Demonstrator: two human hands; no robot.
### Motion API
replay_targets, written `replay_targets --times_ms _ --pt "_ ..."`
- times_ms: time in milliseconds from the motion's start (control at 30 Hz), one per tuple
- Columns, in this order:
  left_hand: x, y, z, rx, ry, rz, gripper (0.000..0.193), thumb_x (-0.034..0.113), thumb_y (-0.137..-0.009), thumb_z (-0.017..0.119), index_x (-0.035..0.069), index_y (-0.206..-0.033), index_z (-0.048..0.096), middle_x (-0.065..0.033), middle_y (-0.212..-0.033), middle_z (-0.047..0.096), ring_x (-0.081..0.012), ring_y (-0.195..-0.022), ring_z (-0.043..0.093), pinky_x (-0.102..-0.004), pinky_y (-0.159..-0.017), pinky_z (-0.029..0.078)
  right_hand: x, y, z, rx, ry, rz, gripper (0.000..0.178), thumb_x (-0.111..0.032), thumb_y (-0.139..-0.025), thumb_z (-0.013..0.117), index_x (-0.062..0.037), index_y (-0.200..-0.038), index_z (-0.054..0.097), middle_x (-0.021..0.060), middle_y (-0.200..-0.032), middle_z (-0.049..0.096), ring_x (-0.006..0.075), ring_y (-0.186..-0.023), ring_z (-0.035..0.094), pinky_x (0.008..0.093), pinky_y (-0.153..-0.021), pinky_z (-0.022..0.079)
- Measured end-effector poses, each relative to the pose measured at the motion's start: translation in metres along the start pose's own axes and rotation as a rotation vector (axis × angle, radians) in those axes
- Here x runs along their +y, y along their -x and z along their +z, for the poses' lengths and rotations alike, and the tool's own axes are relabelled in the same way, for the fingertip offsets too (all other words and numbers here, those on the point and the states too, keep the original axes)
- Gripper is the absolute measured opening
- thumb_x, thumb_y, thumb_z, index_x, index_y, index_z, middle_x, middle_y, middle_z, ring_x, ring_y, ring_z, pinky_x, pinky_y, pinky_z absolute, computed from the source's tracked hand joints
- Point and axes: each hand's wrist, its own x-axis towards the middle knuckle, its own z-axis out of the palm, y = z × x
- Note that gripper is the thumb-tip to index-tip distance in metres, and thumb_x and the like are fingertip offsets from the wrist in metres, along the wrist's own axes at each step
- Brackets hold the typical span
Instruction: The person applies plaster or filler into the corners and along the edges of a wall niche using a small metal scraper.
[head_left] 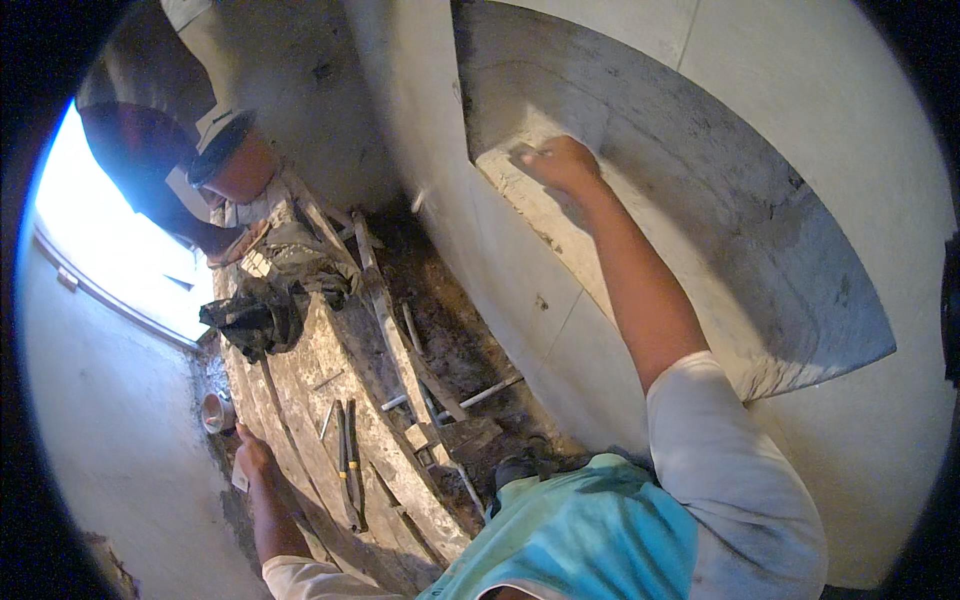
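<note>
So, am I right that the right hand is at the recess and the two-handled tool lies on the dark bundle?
Not quite: the head view shows the two-handled tool lying on the planks; the right hand is at the recess.

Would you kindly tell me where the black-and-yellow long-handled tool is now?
In the head view, left of centre, the long-handled tool lies on the worn planks, to the right of the person's left hand.

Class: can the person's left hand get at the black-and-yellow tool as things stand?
Probably yes: the tool lies on the planks, right of the left hand, with nothing bulky showing between them. Whether that hand is already full is unclear.
</note>
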Motion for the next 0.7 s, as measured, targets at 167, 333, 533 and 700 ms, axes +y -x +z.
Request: replay_targets --times_ms 167,333,533,700 --pt "0.007 0.007 -0.006 -0.041 0.037 -0.109 0.084 0.057 -0.089 0.009 -0.012 -0.097 0.056 -0.0355 -0.093 0.055 -0.0483 -0.097 0.05 -0.0512 -0.083 0.036 0.031 0.008 -0.003 -0.016 0.098 0.156 0.038 -0.033 -0.074 0.061 0.0019 -0.088 0.064 0.0239 -0.094 0.061 0.0375 -0.09 0.059 0.0415 -0.077 0.046" --pt "0.017 0.01 -0.013 -0.099 0.182 -0.149 0.087 0.059 -0.088 0.01 -0.014 -0.091 0.057 -0.0364 -0.094 0.055 -0.0484 -0.097 0.05 -0.0509 -0.083 0.036 0.035 -0.008 0.009 0.053 0.154 0.116 0.035 -0.031 -0.075 0.061 0.0013 -0.088 0.064 0.0227 -0.094 0.062 0.0373 -0.089 0.06 0.0409 -0.077 0.046" --pt "-0.003 -0.002 0.003 0.002 0.105 -0.076 0.09 0.061 -0.087 0.01 -0.017 -0.089 0.057 -0.0369 -0.093 0.055 -0.0483 -0.099 0.049 -0.0503 -0.084 0.036 0.034 -0.004 -0.002 0.004 0.187 0.049 0.037 -0.034 -0.073 0.064 -0.0056 -0.096 0.066 0.0174 -0.091 0.064 0.0302 -0.086 0.062 0.0364 -0.077 0.046" --pt "-0.011 -0.008 0.011 -0.022 0.067 -0.005 0.088 0.06 -0.088 0.012 -0.015 -0.087 0.059 -0.0364 -0.092 0.055 -0.0484 -0.098 0.05 -0.0505 -0.084 0.037 0.055 -0.018 0.009 -0.089 0.074 0.116 0.031 -0.029 -0.074 0.065 -0.0023 -0.09 0.065 0.0142 -0.072 0.062 0.0235 -0.063 0.058 0.0355 -0.059 0.046"
